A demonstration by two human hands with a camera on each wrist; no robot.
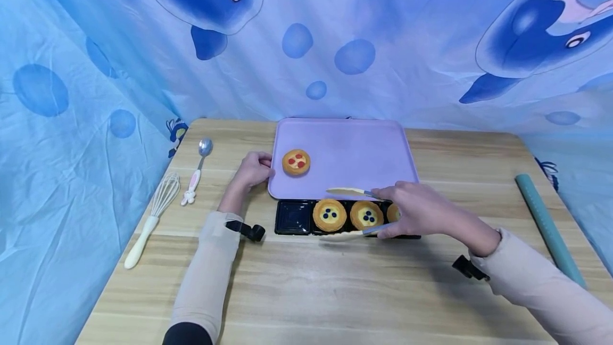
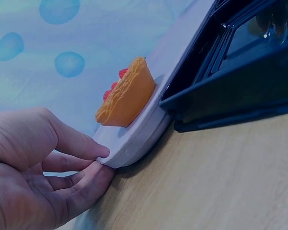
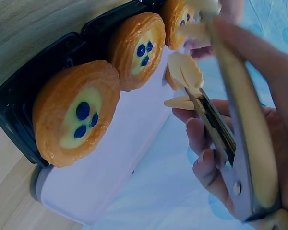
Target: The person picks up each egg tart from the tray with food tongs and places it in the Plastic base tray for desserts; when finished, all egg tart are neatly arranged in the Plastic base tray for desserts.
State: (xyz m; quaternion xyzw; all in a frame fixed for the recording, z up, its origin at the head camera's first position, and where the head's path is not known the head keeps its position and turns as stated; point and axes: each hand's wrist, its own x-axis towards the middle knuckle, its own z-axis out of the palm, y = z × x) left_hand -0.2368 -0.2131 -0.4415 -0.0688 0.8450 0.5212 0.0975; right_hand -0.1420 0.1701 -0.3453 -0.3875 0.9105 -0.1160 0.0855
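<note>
My left hand (image 1: 256, 168) pinches the near-left rim of a lavender tray (image 1: 354, 156) between thumb and fingers. On that tray sits a tart with red berry pieces (image 1: 296, 163), just beyond the hand in the left wrist view. Along the tray's near side lies a black compartment box (image 1: 293, 217) holding blueberry-topped tarts (image 1: 329, 215). My right hand (image 1: 419, 209) grips a pair of tongs (image 3: 249, 143) with cream tips. Spread apart, the tongs' arms reach left above the box, with tarts between them in the head view. Contact with any tart cannot be told.
A whisk (image 1: 152, 217) and a spoon with a rabbit handle (image 1: 196, 174) lie on the left of the wooden table (image 1: 306, 292). At the right lies a green rolling pin (image 1: 548, 228). A blue dolphin-print curtain (image 1: 306, 25) hangs behind the table.
</note>
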